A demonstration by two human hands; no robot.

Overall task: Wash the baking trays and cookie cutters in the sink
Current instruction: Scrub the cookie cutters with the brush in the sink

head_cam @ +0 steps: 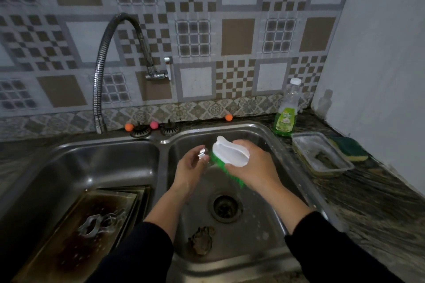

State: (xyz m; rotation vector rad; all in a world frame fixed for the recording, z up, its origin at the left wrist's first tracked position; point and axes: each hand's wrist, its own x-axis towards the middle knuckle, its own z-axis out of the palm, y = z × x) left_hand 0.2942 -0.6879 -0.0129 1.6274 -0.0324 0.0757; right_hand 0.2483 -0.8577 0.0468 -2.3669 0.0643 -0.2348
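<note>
Over the right sink basin (257, 225), my left hand (192, 166) pinches a small shiny metal cookie cutter (202, 153) at its fingertips. My right hand (249, 165) grips a white scrub brush (231, 153) with green bristles, whose bristles meet the cutter. In the left basin (69, 158) lie stacked dark, stained baking trays (76, 232), leaning against the basin's right wall. Several metal cookie cutters (99, 224) rest on the top tray.
A flexible metal tap (103, 71) arches over the left basin. Green dish soap bottle (286, 112), a clear plastic container (320, 154) and a green-yellow sponge (350, 149) stand on the right counter. A dark scrubber clump (202, 240) lies near the drain (225, 208).
</note>
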